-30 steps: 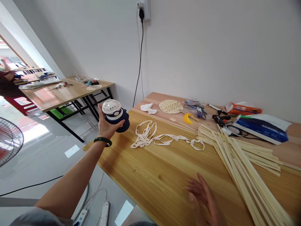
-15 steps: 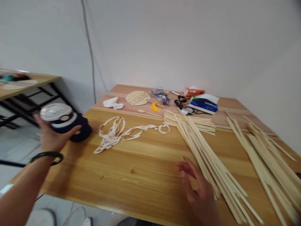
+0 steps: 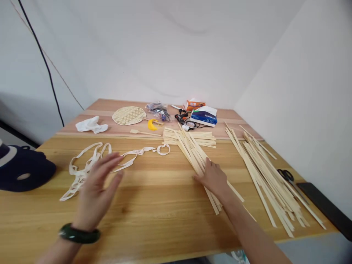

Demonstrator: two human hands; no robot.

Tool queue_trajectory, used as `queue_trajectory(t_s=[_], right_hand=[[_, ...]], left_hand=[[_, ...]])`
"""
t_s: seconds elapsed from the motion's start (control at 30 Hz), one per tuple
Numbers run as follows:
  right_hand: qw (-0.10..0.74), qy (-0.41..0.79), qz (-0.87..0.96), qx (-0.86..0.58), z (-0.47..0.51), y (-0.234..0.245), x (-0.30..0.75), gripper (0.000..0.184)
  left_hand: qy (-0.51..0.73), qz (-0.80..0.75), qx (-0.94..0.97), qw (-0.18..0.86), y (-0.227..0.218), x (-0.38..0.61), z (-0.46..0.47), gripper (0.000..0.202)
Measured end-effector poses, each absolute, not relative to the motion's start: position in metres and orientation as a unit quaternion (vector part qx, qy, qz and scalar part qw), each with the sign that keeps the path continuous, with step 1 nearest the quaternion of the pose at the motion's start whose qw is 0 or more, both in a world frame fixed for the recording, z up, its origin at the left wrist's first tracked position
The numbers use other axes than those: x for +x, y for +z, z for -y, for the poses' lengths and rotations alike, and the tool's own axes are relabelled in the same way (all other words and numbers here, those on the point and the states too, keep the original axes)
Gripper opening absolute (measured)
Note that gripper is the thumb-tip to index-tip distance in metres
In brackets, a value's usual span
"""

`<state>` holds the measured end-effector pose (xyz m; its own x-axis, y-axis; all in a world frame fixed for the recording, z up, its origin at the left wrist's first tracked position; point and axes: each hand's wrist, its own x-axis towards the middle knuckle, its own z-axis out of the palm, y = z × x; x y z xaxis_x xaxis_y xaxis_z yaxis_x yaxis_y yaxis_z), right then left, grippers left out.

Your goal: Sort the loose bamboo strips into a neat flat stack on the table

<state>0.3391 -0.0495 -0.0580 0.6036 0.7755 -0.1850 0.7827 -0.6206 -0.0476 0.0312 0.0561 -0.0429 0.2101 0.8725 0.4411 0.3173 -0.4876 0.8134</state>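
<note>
The open right hand rests flat on a loose pile of pale bamboo strips, not gripping but steadying them, while the open left hand holds nothing, hovering over looped cream cotton tape — well in from the table's front edge.

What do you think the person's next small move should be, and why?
I'd probably have the right hand draw the bamboo strips under it into a neater bunch: they lie splayed and crossed, and that hand rests on them.

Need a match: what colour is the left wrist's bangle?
Dark green bangle, shown best in the head view.
</note>
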Motion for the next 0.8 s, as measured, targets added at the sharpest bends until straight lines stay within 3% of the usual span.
queue_trajectory(t_s=[0.2,0.3,0.47,0.63,0.8], right_hand=[[0.047,-0.074,-0.426,0.900,0.046,-0.053,0.348,0.075],[0.065,-0.088,-0.427,0.897,0.045,-0.052,0.360,0.061],[0.085,-0.118,-0.414,0.898,0.039,-0.052,0.375,0.034],[0.068,-0.119,-0.390,0.910,0.040,-0.059,0.373,0.026],[-0.005,-0.113,-0.361,0.926,0.048,-0.065,0.373,0.026]], left_hand=[[0.349,-0.347,0.670,0.555,-0.068,0.119,-0.037,0.034],[0.289,-0.360,0.617,0.637,-0.072,0.145,-0.029,0.032],[0.221,-0.378,0.573,0.692,-0.077,0.166,-0.023,0.039],[0.179,-0.394,0.542,0.721,-0.079,0.172,-0.023,0.043],[0.165,-0.392,0.517,0.743,-0.085,0.172,-0.027,0.039]])
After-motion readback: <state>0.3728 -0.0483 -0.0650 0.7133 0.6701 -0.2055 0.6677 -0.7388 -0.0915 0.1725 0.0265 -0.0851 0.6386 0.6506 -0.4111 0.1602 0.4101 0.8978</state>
